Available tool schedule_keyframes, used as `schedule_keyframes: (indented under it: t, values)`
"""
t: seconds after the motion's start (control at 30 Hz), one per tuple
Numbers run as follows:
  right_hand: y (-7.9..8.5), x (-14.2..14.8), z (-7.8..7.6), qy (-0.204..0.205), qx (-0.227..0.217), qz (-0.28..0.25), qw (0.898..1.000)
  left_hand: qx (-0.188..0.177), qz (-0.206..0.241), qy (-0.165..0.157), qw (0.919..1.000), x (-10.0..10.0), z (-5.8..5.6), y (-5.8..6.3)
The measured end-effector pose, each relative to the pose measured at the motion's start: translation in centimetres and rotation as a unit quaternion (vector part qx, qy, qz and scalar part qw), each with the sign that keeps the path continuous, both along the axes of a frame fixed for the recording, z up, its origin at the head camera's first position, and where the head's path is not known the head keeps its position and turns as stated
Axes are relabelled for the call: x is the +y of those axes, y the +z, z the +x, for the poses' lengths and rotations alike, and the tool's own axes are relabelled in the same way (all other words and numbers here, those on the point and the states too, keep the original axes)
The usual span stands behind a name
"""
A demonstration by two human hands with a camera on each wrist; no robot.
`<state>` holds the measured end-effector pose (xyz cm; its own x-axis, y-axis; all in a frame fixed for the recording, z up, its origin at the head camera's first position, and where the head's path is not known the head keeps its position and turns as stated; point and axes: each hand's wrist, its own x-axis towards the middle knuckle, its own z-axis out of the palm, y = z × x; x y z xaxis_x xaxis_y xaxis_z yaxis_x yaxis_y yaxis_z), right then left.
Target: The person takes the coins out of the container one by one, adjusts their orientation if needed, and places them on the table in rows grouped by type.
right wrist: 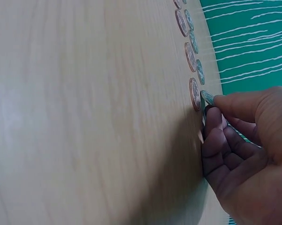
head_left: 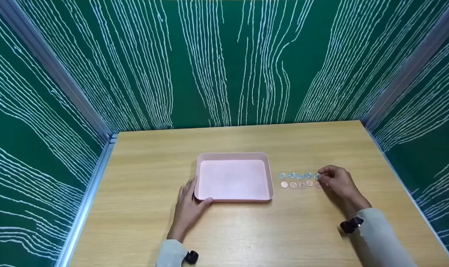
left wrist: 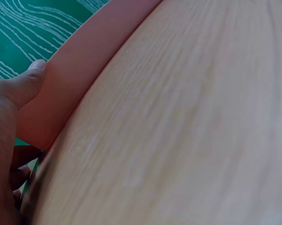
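Note:
A shallow pink tray (head_left: 233, 156) lies on the table. My left hand (head_left: 189, 208) grips its near left corner, thumb against the front wall and fingers along the left side; the left wrist view shows the thumb on the pink wall (left wrist: 84, 56). To the right of the tray lie two rows of coins, silver ones (head_left: 292, 175) behind and copper ones (head_left: 293, 185) in front. At the right end of the silver row, my right hand (head_left: 337, 181) pinches a silver coin (right wrist: 207, 97) between thumb and forefinger. The copper coin nearest that hand is partly covered in the head view.
Everything lies on a light wooden table (head_left: 231, 237). Green panels with white wavy lines (head_left: 243, 74) and metal posts (head_left: 57, 59) enclose its back and sides. A dark camera is strapped to each wrist.

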<state>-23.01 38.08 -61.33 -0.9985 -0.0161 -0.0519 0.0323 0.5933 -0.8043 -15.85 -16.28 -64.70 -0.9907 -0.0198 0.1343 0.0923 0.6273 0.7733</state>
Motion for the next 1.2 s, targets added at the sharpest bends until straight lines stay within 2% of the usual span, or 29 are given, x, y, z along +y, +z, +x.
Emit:
schedule_keyframes:
  t: [0.13, 0.37, 0.6, 0.83, 1.03, 1.2]
  values:
    - [0.0, -0.1, 0.1, -0.003, -0.006, 0.000, 1.000, -0.004, 0.001, 0.001, 1.0000, 0.0, 0.0, 0.0]
    - [-0.2, 0.0, -0.2, 0.002, 0.015, -0.005, 1.000, 0.007, 0.003, -0.005, 1.0000, 0.0, -0.2, -0.1]
    - [-0.3, 0.0, -0.1, -0.011, 0.002, 0.002, 1.000, 0.017, 0.005, -0.010, 0.9998, 0.1, -0.4, -0.1]
    - [-0.2, -0.2, 0.0, -0.014, -0.007, -0.005, 1.000, 0.001, 0.016, -0.005, 0.9999, 0.1, -0.2, 0.3]
    - [0.5, -0.3, 0.0, -0.015, -0.022, -0.008, 1.000, -0.008, 0.083, -0.033, 0.9959, -0.7, -1.2, 1.9]
    - [1.2, -0.3, 0.6, 0.005, 0.019, 0.029, 0.999, 0.006, 0.072, -0.050, 0.9961, -0.7, -2.5, 4.5]
